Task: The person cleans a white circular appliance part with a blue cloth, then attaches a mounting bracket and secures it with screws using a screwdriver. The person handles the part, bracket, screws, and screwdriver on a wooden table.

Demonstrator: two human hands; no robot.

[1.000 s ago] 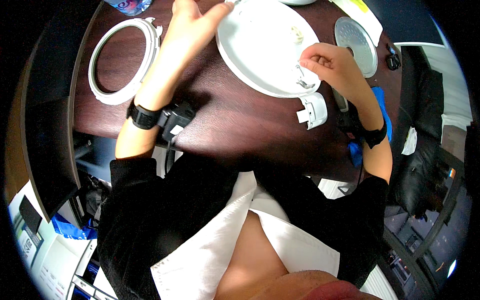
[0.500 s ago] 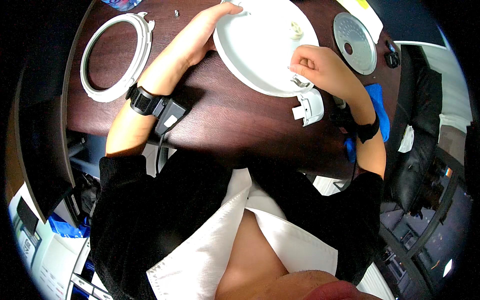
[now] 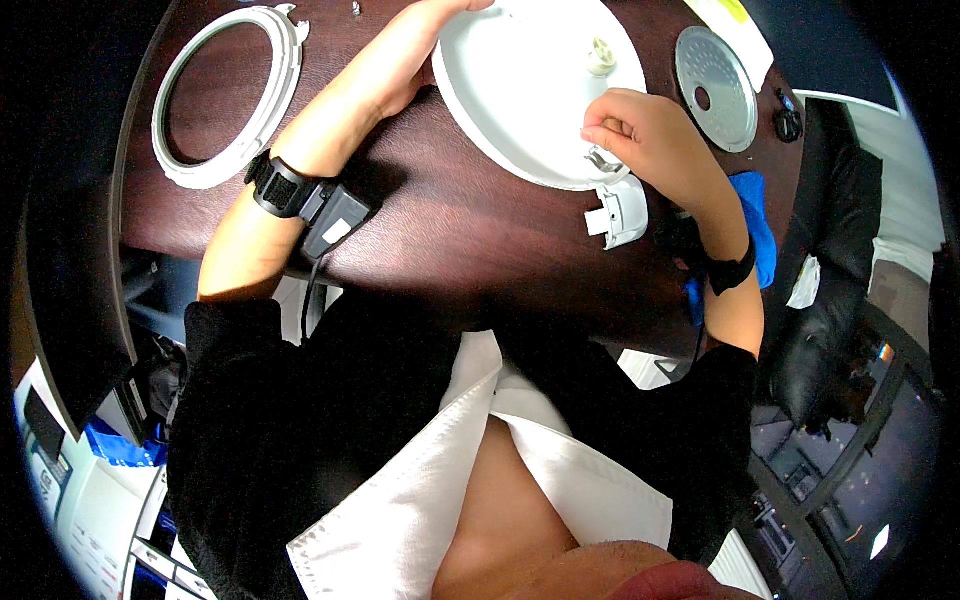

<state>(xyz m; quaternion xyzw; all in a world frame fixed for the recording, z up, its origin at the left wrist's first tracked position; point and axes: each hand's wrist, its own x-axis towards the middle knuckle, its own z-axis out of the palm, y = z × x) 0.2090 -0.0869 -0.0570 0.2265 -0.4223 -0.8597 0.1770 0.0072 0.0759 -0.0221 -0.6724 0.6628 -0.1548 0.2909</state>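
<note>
A round white plastic cover (image 3: 530, 90), shallow like a dish, lies at the far middle of the table. My left hand (image 3: 420, 50) grips its far left rim, its fingers partly cut off by the picture's top edge. My right hand (image 3: 640, 130) is closed over the cover's near right part, fingertips pinched together; what they hold, if anything, is too small to make out. Right under those fingers sits a small shiny metal clip (image 3: 603, 160) by the rim. A white plastic latch-like piece (image 3: 622, 215) juts from the cover's near edge. Inside the cover stands a cream round knob (image 3: 600, 57).
On the dark brown table (image 3: 430, 220) a white plastic ring (image 3: 170, 140) with tabs lies left. A perforated metal disc (image 3: 725, 100) with one larger hole lies right, near a blue cloth (image 3: 752, 220) and a small black object (image 3: 788, 122). A tiny metal piece (image 3: 356, 8) lies far left.
My right hand stays pinched by the metal clip, turned slightly. The whole view has shifted a little, so the ring appears higher and further left. My left hand keeps its grip.
</note>
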